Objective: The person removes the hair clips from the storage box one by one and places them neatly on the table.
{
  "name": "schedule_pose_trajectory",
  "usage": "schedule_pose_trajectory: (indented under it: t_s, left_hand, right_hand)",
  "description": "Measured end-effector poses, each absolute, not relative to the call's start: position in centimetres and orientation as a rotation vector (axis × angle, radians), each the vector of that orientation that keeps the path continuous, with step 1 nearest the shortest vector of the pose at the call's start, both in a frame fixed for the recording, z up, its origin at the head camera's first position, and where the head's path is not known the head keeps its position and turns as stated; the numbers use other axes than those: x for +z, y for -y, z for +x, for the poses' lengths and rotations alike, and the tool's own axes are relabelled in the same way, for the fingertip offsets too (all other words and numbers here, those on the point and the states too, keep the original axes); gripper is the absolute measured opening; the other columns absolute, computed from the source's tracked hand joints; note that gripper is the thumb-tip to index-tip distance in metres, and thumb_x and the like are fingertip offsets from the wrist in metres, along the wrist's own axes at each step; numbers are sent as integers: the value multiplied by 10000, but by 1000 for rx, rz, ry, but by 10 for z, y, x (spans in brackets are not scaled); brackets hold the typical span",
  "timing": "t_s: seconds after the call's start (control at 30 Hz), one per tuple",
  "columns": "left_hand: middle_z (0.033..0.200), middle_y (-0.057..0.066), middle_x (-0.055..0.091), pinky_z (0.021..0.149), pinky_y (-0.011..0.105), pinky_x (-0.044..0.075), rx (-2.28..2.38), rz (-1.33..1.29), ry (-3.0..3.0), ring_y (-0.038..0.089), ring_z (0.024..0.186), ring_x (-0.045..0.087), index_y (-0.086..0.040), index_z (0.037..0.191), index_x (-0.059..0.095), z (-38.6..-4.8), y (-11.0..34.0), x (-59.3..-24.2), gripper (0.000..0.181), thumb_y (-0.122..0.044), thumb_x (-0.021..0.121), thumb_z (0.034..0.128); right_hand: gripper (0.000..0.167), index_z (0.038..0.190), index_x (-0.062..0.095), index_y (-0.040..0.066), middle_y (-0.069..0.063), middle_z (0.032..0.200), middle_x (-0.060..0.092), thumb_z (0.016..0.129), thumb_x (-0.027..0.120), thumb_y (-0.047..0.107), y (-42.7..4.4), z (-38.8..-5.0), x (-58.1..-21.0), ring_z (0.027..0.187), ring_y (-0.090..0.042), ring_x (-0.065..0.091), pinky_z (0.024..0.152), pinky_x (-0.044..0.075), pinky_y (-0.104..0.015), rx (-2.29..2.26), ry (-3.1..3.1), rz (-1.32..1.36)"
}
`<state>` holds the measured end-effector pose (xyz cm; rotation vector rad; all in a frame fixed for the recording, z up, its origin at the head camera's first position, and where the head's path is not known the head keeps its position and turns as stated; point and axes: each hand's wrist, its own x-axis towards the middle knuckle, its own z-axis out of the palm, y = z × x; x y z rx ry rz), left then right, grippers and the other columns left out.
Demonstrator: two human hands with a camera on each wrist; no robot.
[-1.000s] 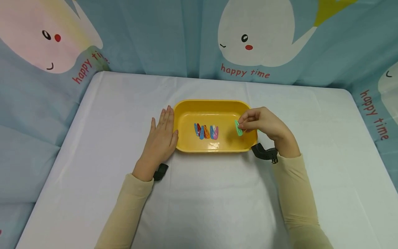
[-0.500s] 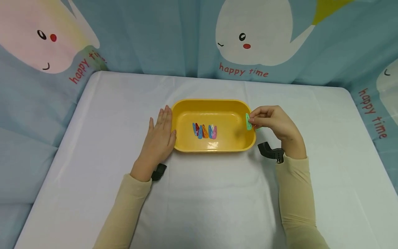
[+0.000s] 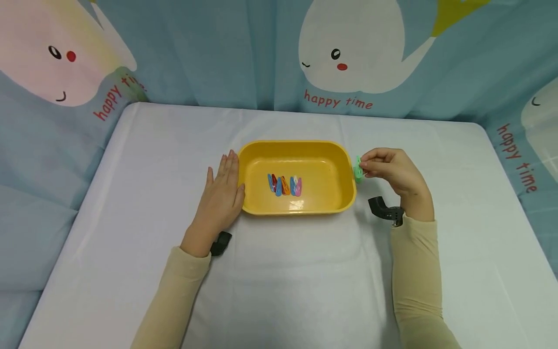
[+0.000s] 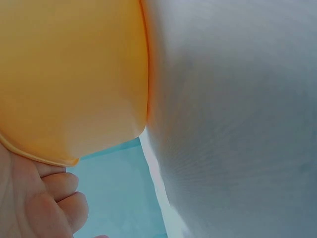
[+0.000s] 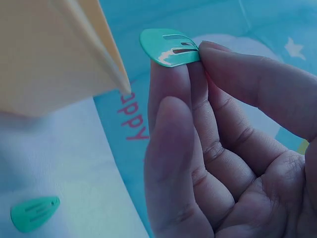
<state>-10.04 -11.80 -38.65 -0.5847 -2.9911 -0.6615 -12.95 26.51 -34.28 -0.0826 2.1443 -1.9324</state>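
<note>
My right hand [image 3: 394,169] pinches a green snap hair clip [image 5: 168,45] between thumb and fingertips, just past the right rim of the yellow tray [image 3: 340,194]. In the right wrist view, a second green hair clip [image 5: 34,213] lies on the white tablecloth below. Inside the tray, several hair clips [image 3: 284,185] in blue, red, orange, white and pink form a short row. With straight fingers, my left hand [image 3: 220,194] rests along the tray's left side. The left wrist view shows its fingers [image 4: 59,203] at the tray's rim, partly cut off by the frame.
A white cloth [image 3: 283,276] covers the table beneath the tray. Behind and at the sides hangs a blue curtain [image 3: 222,53] with whale pictures. A black wrist mount [image 3: 384,209] juts from the right wrist, another [image 3: 221,243] from the left.
My right hand has moved rightward with the green hair clip, from above the tray to outside its right rim. My left hand keeps its place at the tray's left side.
</note>
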Motion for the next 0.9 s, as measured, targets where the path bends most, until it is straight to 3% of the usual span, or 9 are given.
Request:
schedule_pose_trajectory:
  t_s: [0.9]
  left_hand:
    - [1559,160,67,1103,574,64,-669,-593,2974,322,1428,90,62,1482,101,-102,119,-388,606,-195,351,993]
  right_hand:
    - [140,784,719,70,-19,725,674,871,637,-2,-291,-140,-382,642,-123,619,633,537,-218,-1969,-2077,205]
